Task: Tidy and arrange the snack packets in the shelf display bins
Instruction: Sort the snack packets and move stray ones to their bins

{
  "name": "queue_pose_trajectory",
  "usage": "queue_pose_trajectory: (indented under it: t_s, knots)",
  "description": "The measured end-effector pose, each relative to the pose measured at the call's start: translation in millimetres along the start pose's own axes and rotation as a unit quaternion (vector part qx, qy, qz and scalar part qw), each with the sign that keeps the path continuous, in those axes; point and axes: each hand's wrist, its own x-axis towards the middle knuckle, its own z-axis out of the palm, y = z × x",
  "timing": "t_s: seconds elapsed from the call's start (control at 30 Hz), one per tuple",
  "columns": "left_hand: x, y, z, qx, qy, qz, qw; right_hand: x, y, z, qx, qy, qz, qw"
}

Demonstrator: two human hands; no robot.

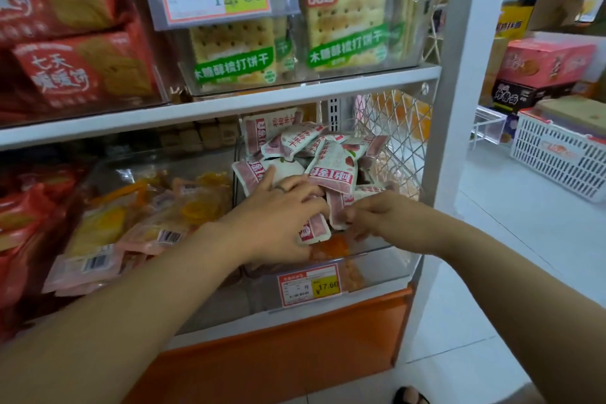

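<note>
Head view — packet (pixel 314 230) half-hidden under left hand (pixel 278 220)

Reaches forward with 2 bare arms, hands close together. Spreads left hand (pixel 278 216) palm down, 1 ring on, thumb pinching a packet (pixel 314 230). Pinches 2nd packet (pixel 337 211) in curled right hand (pixel 387 216) fingers.

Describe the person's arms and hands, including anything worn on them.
The left arm and right arm are bare, with no sleeves, watch or bracelet in view. Neither hand is gloved. The left hand wears a thin, metal-looking ring on one finger. The right hand wears nothing visible.
</note>
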Motion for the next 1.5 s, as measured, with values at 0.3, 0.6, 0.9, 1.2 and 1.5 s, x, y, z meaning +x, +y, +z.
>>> queue_pose_trajectory:
  t_s: [0.3,0.6,0.9,1.2,1.5]
  knots:
    - [-12.0,-28.8,-13.5,0.006,-0.001,-0.009,1.0,8.0,8.4,-1.0,0.056,0.079,-0.03,0.995]
    - [-12.2,-32.3,-16.9,-0.022,-0.062,-0.03,0.997,25.9,5.3,8.3,-0.039,0.01,-0.043,0.998]
    - [-20.5,-33.0,-2.3,-0.114,-0.005,-0.049,0.992,56.8,9.6,14.1,-0.208,-0.152,-0.043,0.965]
    - [-20.9,-32.4,3.7,-0.136,0.016,-0.046,0.99,74.0,0.3,14.4,-0.248,-0.236,0.048,0.939]
    - [-19.6,-33.4,8.1,-0.128,0.028,-0.038,0.991,70.9,-9.8,17.2,-0.008,-0.252,0.031,0.967]
